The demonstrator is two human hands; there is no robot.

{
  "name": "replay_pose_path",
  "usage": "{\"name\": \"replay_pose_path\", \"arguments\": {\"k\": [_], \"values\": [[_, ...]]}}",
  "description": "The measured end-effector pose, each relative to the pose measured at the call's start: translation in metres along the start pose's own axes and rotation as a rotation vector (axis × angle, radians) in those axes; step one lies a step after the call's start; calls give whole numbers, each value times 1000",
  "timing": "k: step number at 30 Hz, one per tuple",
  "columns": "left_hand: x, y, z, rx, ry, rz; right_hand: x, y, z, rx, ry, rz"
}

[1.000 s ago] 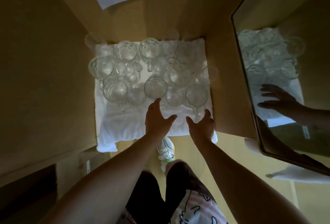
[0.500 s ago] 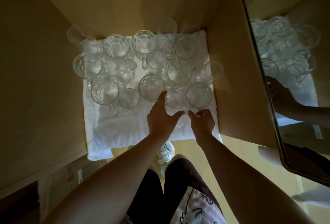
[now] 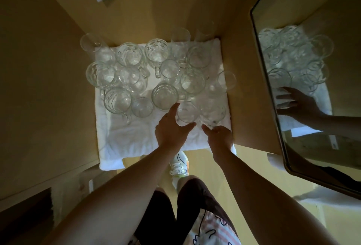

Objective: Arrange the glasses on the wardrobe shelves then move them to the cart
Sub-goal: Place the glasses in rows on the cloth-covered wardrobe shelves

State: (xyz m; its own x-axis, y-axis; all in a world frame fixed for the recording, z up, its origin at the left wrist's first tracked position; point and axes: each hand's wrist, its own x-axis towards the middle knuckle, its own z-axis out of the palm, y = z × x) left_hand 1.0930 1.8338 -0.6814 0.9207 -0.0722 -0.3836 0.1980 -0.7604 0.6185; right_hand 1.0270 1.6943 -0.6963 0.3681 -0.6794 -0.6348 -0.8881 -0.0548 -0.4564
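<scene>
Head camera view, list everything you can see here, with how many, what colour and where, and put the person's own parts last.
glasses: about eighteen, exact count unclear; clear, some with handles; crowded on the towel's far half
towel: one, white, spread on the wardrobe shelf
wardrobe: one, tan wood, walls around the shelf
mirror: one, dark frame, at right, reflecting the glasses and a hand
shoe: one, white, on the floor below the shelf
left hand: one, fingers curled round a small front glass
right hand: one, fingers at a blurred mug; grip unclear
</scene>
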Motion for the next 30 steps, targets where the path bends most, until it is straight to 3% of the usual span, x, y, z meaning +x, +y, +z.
{"name": "replay_pose_path", "arguments": {"k": [13,25,30], "values": [[-82,35,-118,-79,114,65,-123,-40,-60,98,-8,-139],[-184,93,-273,-149,335,447,-294,-104,-148,323,76,-378],[-223,123,-320,-307,386,488,-348,-123,-188,385,113,-491]]}}
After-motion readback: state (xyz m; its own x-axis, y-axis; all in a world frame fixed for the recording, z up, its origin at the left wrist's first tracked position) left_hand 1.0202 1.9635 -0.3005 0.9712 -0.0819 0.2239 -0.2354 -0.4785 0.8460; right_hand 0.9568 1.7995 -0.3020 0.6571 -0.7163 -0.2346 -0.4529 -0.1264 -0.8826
